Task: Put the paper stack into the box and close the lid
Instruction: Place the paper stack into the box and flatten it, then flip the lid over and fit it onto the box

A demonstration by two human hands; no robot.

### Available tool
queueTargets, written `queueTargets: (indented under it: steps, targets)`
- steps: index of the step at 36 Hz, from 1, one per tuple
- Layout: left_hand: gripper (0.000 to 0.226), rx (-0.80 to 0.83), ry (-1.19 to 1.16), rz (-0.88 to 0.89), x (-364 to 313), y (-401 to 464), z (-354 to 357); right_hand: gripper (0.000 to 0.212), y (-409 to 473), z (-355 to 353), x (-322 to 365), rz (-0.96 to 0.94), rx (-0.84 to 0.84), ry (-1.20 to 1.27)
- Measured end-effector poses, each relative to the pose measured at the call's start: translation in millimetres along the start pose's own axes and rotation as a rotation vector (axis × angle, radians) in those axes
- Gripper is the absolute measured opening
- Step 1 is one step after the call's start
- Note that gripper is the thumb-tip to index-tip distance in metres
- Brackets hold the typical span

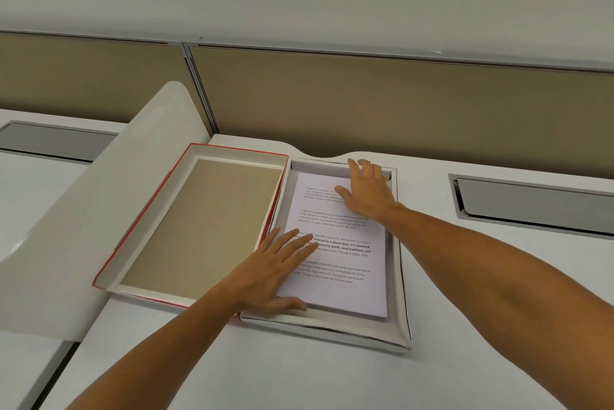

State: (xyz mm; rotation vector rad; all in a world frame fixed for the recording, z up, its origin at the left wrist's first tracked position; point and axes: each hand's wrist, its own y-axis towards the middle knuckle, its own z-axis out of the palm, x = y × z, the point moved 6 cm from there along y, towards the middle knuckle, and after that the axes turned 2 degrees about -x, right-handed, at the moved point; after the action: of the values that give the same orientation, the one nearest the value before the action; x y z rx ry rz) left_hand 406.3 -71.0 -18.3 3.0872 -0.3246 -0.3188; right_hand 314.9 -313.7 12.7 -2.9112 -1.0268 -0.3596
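**A:** Where is the paper stack at this moment?

**B:** The paper stack (335, 243), white printed sheets, lies flat inside the box (395, 280), a shallow white tray on the pale worktop (481, 326). The stack sits toward the left of the tray, with bare floor showing along its right and near sides.

**A:** And the hands?

**B:** Both rest on the top sheet, gripping nothing. The left hand (275, 273) lies flat over the stack's near-left part, fingers spread, thumb by the near edge. The right hand (367, 192) presses the far-right corner, fingers open and reaching the box's far wall.

**A:** Which step does that suggest?

**B:** Seemingly the last of the loading step: settling the sheets level in the tray.

**A:** Where is the lid?

**B:** The lid (199, 223) lies upturned just to the left of the box, touching it, red outside, brown inside.

**A:** What does the next move call for?

**B:** Probably lifting both hands away, taking the lid by its edges, turning it over, and lowering it squarely onto the box walls.
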Motion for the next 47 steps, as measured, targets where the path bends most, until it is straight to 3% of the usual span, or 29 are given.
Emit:
queueTargets:
  steps: [6, 11, 14, 16, 18, 20, 24, 30, 35, 39, 42, 47]
  targets:
    - [0.088, -0.117, -0.074, -0.139, 4, -19, -9, 0.076, -23, 1, 28, -0.031, 0.047, 0.104]
    - [0.087, -0.29, -0.249, -0.427, 9, -43, -15, 0.076, -46, -1, 69, -0.075, 0.096, 0.181]
    - [0.087, -0.511, -0.433, -0.67, 14, -66, -22, 0.077, -59, 1, 97, -0.093, 0.126, 0.215]
    - [0.07, -0.738, -0.539, -0.901, 20, -88, -26, 0.077, -68, 2, 115, -0.13, 0.141, 0.238]
    - [0.059, -0.954, -0.546, -1.126, 23, -114, -28, 0.077, -77, 4, 132, -0.167, 0.158, 0.268]
    - [0.063, -1.056, -0.511, -1.291, 26, -136, -28, 0.078, -86, 6, 148, -0.186, 0.187, 0.305]
    - [0.075, -1.032, -0.497, -1.501, 33, -164, -20, 0.076, -103, 6, 174, -0.236, 0.202, 0.324]
    - [0.086, -0.88, -0.68, -1.828, 40, -191, -5, 0.077, -122, 3, 203, -0.313, 0.211, 0.277]
    - [0.082, -0.839, -0.737, -1.858, 49, -199, -3, 0.076, -133, 5, 217, -0.336, 0.221, 0.269]
    - [0.055, -0.82, -0.88, -1.854, 54, -203, -3, 0.077, -141, 10, 223, -0.327, 0.242, 0.28]
    - [0.049, -0.891, -1.069, -1.833, 57, -205, -4, 0.077, -144, 11, 223, -0.295, 0.259, 0.313]
    - [0.063, -1.084, -1.377, -1.68, 61, -204, -5, 0.078, -144, 7, 220, -0.202, 0.293, 0.401]
